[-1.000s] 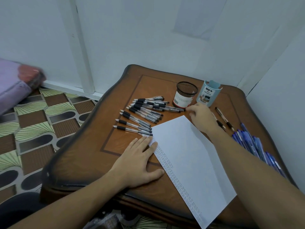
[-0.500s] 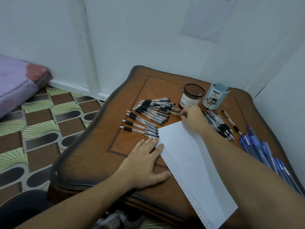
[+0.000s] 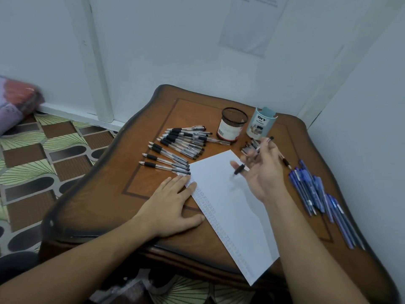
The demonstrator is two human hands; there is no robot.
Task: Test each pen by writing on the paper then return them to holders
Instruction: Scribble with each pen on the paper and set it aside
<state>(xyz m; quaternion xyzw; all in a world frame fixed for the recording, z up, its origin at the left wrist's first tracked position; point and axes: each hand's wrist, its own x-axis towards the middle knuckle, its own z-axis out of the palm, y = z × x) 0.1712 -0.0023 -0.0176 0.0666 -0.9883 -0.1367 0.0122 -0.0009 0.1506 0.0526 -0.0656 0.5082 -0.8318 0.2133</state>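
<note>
A white sheet of paper (image 3: 230,205) lies slantwise on the wooden table (image 3: 149,128), with rows of small marks along its left edge. My left hand (image 3: 173,202) rests flat, fingertips on the paper's upper left corner. Raised over the paper's top end, my right hand (image 3: 263,174) holds a black-grip pen (image 3: 238,170) between its fingers, blurred by motion. Several black pens (image 3: 179,148) lie in rows left of the paper. Two holders stand at the back, a black mesh holder (image 3: 232,125) and a light blue holder (image 3: 260,123); I see no pens in either.
Several blue pens (image 3: 317,194) lie along the table's right side near the wall. A few more black pens (image 3: 249,147) sit behind my right hand, and one pen (image 3: 286,162) lies apart. Walls close off the back and right. Patterned floor lies to the left.
My right hand left the black pens near the mesh holder, came back over the paper and lifted with one pen in it. My left hand stayed on the paper's corner.
</note>
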